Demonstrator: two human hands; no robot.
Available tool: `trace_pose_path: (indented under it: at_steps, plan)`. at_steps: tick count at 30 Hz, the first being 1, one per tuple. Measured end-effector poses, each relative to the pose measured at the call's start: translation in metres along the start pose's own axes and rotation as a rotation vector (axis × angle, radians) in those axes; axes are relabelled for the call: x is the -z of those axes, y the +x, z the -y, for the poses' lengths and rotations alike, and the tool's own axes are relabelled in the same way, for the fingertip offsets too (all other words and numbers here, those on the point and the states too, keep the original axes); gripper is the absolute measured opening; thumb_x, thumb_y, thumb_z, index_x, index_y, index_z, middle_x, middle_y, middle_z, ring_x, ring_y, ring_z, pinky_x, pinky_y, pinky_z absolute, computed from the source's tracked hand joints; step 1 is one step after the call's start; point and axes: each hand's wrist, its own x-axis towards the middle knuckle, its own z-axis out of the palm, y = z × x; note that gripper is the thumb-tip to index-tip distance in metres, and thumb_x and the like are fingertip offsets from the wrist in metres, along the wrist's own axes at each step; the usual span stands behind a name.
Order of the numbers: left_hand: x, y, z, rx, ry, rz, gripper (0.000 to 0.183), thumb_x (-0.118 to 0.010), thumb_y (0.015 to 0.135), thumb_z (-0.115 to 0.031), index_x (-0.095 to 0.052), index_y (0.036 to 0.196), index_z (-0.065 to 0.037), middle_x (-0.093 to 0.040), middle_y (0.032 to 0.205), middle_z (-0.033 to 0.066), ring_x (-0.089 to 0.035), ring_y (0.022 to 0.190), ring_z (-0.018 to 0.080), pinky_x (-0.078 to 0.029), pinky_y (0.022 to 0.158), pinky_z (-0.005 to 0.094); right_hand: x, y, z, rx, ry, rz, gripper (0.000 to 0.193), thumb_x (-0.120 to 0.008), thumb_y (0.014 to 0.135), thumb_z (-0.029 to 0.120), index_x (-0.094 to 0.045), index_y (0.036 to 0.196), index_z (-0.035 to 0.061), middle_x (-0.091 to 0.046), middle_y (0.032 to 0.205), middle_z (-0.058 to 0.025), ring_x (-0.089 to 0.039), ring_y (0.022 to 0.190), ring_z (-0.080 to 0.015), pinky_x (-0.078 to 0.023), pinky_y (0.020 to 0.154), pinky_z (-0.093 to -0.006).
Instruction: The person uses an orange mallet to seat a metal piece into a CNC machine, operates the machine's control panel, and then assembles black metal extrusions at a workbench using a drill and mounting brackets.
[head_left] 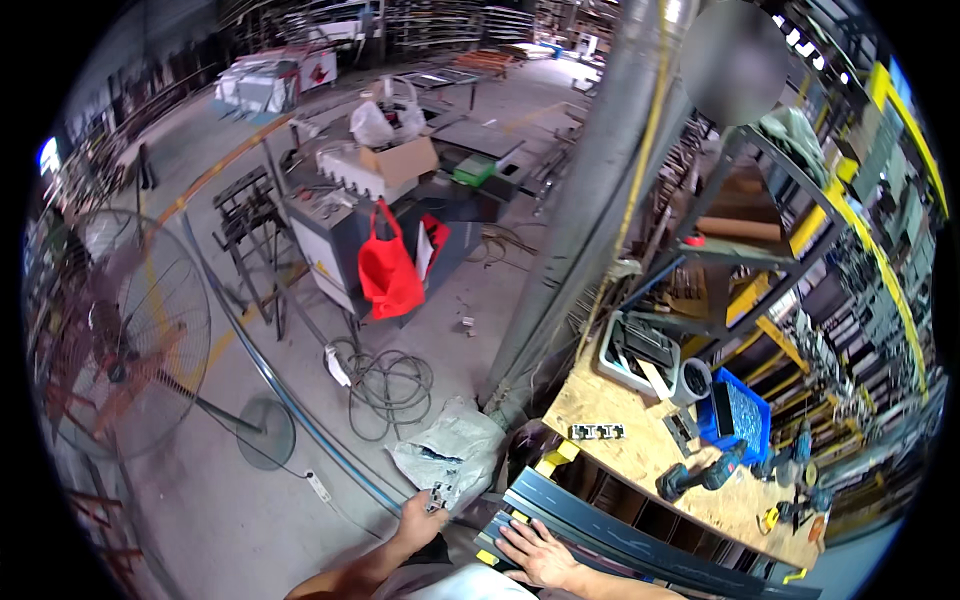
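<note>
The left hand [411, 526] pinches a small metal part [437, 497] between thumb and fingers, held up in front of a pale sack [475, 440] and left of the dark rails [620, 532]. The right hand [540, 556] lies flat on the rails, fingers spread. Beyond them, the plywood bench [640, 452] carries a short row of metal pieces [598, 432], 1 drill [703, 475] near its middle and 1 blue bin [709, 430] behind the drill.

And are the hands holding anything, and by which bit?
The left hand holds a small metal piece, seemingly by its near end. The right hand lies spread on long dark bars, apparently not gripping anything.
</note>
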Motion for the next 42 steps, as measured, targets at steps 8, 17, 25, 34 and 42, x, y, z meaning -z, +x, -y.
trace_pose_path:
  at_steps: [8, 17, 25, 34, 42]
  plan:
    - [0.003, -0.001, -0.054, 0.077, -0.069, 0.052, 0.037, -0.076, 0.079, -0.016, -0.068, 0.109, 0.003, -0.072, 0.087, 0.0164, -0.068, 0.080, 0.0252, -0.054, 0.077, 0.0392, 0.017, 0.070, 0.016, -0.025, 0.069, -0.125, 0.083, -0.061, 0.098, 0.058, -0.043, 0.156, 0.0020, -0.040, 0.163, -0.0204, -0.032, 0.155, -0.0378, -0.024, 0.126, -0.0567]
    - [-0.022, 0.004, -0.095, -0.023, -0.042, 0.306, 0.037, -0.078, 0.082, -0.019, -0.067, 0.112, -0.001, -0.069, 0.084, 0.0076, -0.062, 0.075, 0.0151, -0.054, 0.070, 0.0352, 0.043, 0.090, 0.027, -0.268, 0.310, -0.530, 0.095, -0.094, 0.066, 0.025, -0.045, 0.141, -0.0066, -0.040, 0.150, -0.0362, -0.043, 0.137, -0.0552, -0.038, 0.114, -0.0609]
    - [-0.072, 0.009, -0.076, -0.264, 0.054, 0.491, 0.044, -0.077, 0.079, -0.014, -0.063, 0.118, 0.000, -0.070, 0.093, 0.0232, -0.070, 0.085, 0.0404, -0.055, 0.075, 0.0472, 0.040, 0.063, 0.026, -0.459, 0.335, -0.615, 0.100, -0.090, 0.061, 0.011, -0.036, 0.144, -0.0061, -0.050, 0.135, -0.0326, -0.051, 0.123, -0.0524, -0.044, 0.108, -0.0567]
    - [-0.076, 0.058, -0.072, -0.198, 0.160, 0.226, 0.030, -0.066, 0.096, -0.019, -0.072, 0.115, 0.003, -0.074, 0.104, 0.0228, -0.072, 0.102, 0.0338, -0.056, 0.091, 0.0422, 0.029, 0.038, -0.031, -0.802, 0.332, -0.699, 0.105, -0.091, 0.068, 0.010, -0.032, 0.153, -0.0052, -0.045, 0.142, -0.0314, -0.045, 0.132, -0.0492, -0.039, 0.115, -0.0506]
    - [-0.105, 0.065, -0.032, 0.046, -0.120, 0.260, 0.029, -0.064, 0.094, -0.022, -0.073, 0.104, 0.004, -0.071, 0.092, 0.0253, -0.070, 0.085, 0.0358, -0.053, 0.079, 0.0409, 0.021, 0.054, -0.050, -0.630, 0.365, -0.629, 0.099, -0.088, 0.064, 0.006, -0.040, 0.150, -0.0012, -0.045, 0.144, -0.0256, -0.046, 0.133, -0.0442, -0.041, 0.114, -0.0463]
